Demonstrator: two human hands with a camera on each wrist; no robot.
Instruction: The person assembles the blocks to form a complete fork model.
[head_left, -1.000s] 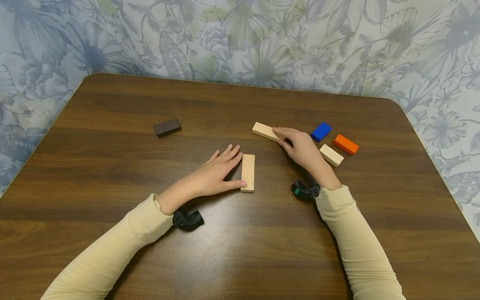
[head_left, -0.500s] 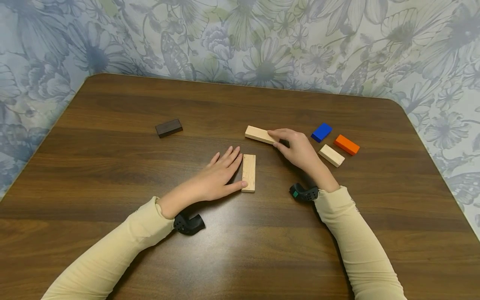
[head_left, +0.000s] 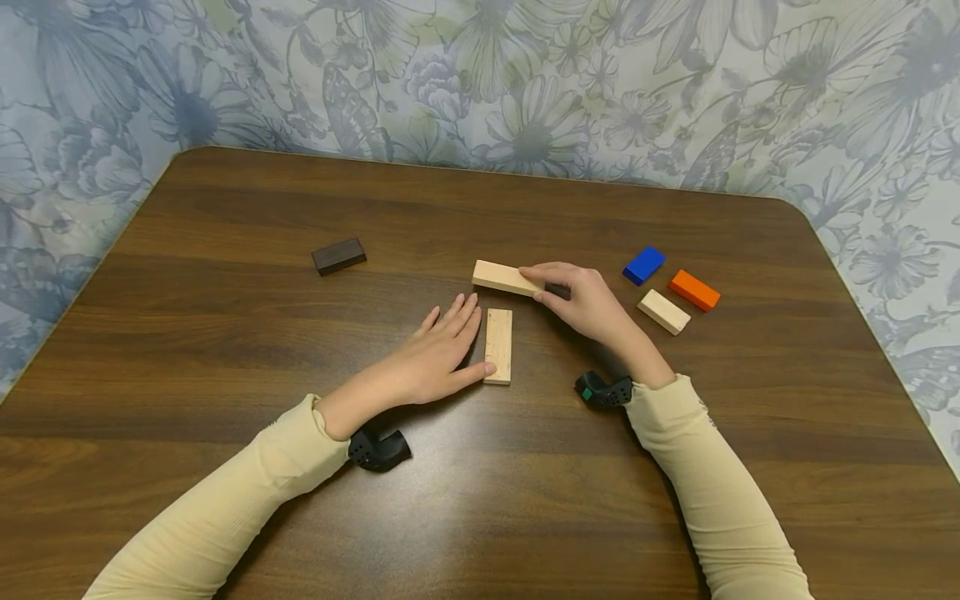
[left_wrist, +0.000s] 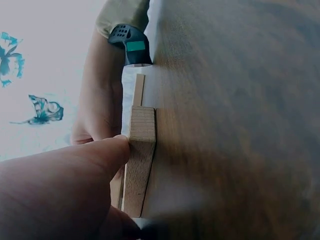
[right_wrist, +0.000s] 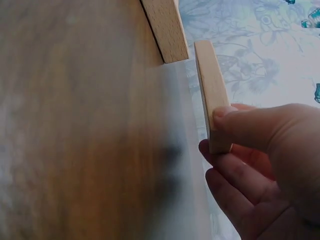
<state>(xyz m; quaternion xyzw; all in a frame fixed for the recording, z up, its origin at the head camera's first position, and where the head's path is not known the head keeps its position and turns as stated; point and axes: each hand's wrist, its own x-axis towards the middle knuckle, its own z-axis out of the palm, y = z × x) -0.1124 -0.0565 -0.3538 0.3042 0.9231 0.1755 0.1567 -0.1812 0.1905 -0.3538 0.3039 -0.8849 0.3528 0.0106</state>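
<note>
A pale rectangular wooden block (head_left: pixel 498 342) is down on the counter (head_left: pixel 465 525), steadied by the thumb of the finger-spread left hand (head_left: pixel 431 358) just to its right; a second pale wooden bar (head_left: pixel 498 277) is pinched by the right hand (head_left: pixel 588 304) at its left, not yet set down. Left untouched: dark-brown block (head_left: pixel 339 256) beyond and left of the left hand, small blue block (head_left: pixel 643 265), orange block (head_left: pixel 694 290) and short pale block (head_left: pixel 663 312) right of the right hand.

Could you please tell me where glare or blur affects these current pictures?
Head view: pale glare on the table, lower middle of the picture; left wrist view: the wall overexposed almost to white, the table hazy; right wrist view: the table blurred, the pale block in the right hand comparatively clear.
</note>
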